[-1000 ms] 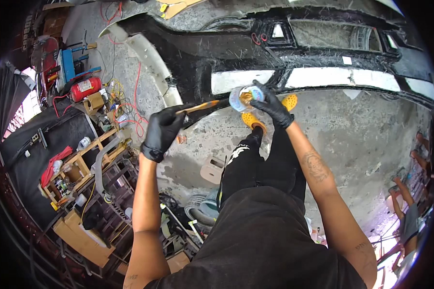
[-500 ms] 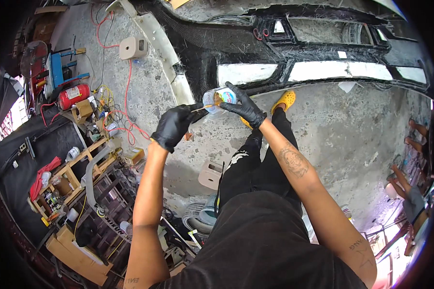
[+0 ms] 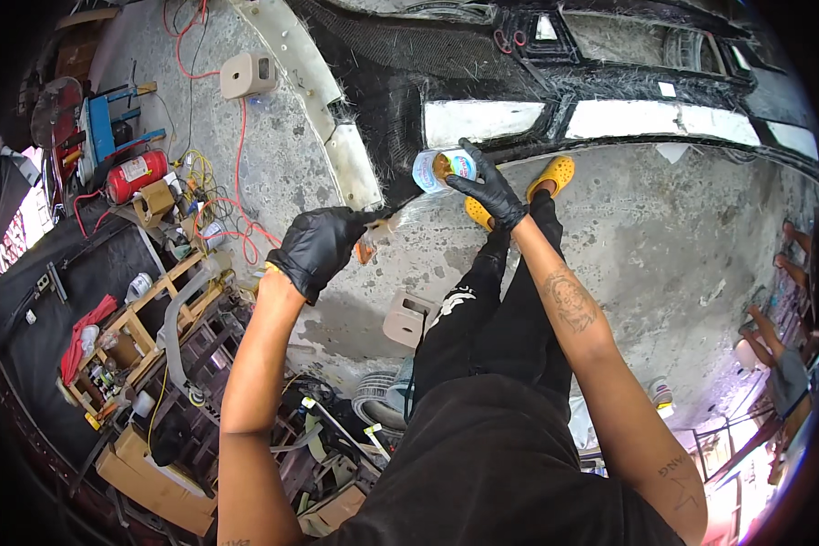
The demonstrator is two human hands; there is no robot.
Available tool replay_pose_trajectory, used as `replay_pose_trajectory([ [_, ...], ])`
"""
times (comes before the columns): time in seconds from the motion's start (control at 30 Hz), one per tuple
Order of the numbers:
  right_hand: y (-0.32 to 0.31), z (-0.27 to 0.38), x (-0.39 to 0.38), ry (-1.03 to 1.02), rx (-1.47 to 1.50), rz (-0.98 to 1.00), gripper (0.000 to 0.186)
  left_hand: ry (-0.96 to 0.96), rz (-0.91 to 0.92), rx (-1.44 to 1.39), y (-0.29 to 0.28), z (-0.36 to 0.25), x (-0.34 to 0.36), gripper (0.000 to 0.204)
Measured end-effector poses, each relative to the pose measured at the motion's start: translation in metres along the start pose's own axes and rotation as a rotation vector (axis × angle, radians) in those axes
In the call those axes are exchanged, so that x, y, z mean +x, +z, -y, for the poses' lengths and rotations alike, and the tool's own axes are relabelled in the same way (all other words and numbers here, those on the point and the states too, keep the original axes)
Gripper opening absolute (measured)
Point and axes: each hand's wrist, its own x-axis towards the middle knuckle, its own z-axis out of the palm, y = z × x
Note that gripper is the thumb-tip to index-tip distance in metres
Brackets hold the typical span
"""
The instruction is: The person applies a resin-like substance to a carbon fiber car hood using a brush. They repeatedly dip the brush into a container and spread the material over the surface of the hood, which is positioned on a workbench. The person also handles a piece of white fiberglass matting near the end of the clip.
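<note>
My left hand [image 3: 323, 250], in a black glove, is closed around what looks like a small paintbrush [image 3: 382, 227], its tan end blurred and pointing right. My right hand [image 3: 491, 191], gloved too, grips a clear plastic tub [image 3: 425, 171] with a coloured label. Amber liquid shows inside the tub, whose mouth tilts towards me. The brush is apart from the tub, below and left of it. Just beyond both hands lies a large black moulded panel [image 3: 400, 109] with loose fibres and white patches.
A pale panel edge [image 3: 350, 164] runs along the left of the black piece. Red scissors [image 3: 510, 41] lie on it. Beige stools [image 3: 247, 75] stand on the concrete floor. At left are a red tank [image 3: 137, 176], cables and a cluttered wooden rack [image 3: 141, 337]. Other people's legs [image 3: 769, 332] show at right.
My left hand has drawn the brush out of the tub, down and to the left. The tub in my right hand has shifted slightly right and up in view.
</note>
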Motion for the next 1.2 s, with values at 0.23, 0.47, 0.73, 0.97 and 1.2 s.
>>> replay_pose_trajectory([
  [0.23,-0.006,-0.001,0.004,-0.014,0.053,-0.030,0.084,-0.034,0.076,0.010,0.040,0.000,0.035,0.024],
  [0.47,-0.016,0.001,0.007,-0.022,0.055,0.006,0.085,-0.069,0.158,0.022,-0.011,-0.011,-0.003,0.025],
  [0.73,-0.016,0.011,-0.002,-0.034,0.014,0.061,0.086,-0.185,0.030,-0.066,-0.063,-0.048,-0.031,0.028],
  [0.97,-0.024,0.041,-0.013,0.019,0.049,0.120,0.086,-0.241,-0.291,-0.302,-0.070,-0.073,-0.034,0.029],
  [1.2,-0.023,0.077,-0.007,-0.081,-0.122,0.253,0.084,-0.202,-0.320,-0.195,0.015,-0.068,0.052,0.021],
])
